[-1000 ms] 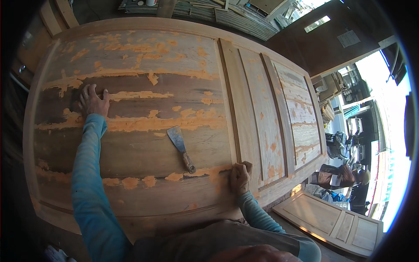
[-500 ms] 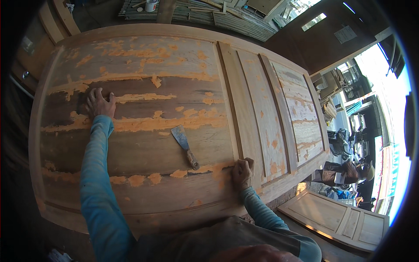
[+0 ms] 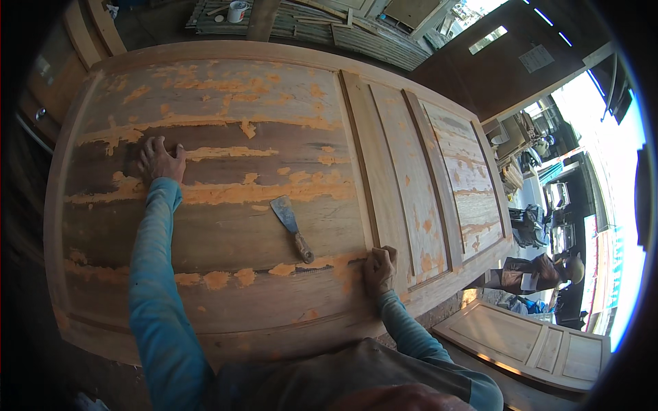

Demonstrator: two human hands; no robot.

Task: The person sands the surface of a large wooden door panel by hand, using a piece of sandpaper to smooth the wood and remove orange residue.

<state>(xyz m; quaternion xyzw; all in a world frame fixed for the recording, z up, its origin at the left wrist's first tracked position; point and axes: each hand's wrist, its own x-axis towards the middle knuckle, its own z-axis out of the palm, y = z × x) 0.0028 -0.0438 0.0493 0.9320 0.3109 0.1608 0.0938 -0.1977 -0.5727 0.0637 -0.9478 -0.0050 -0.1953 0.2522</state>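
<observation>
Filler (image 3: 274, 193) is spread in orange streaks and patches across the door (image 3: 205, 236), which is laid flat in front of the body. The left hand (image 3: 162, 162) is set palm down on the door's large panel, toward its left end, with thumb and fingers held wide; whether anything is covered by the palm cannot be told. The right hand (image 3: 380, 270) is curled narrow and rested on the door near its close edge, beside a raised strip; whether anything is gripped cannot be seen. Between the hands, a scraper (image 3: 293, 229) is left lying loose on the door. Beyond the door's far edge, a white bucket (image 3: 237, 11), a post (image 3: 263, 20) and corrugated sheets (image 3: 370, 41) are seen. Past its far right corner, a dark panel (image 3: 480, 75) is stood up, with a paper (image 3: 536, 59) fixed to it. To the door's right, a smaller door (image 3: 497, 334) is placed low, and another person (image 3: 534, 274) is seen behind that.
</observation>
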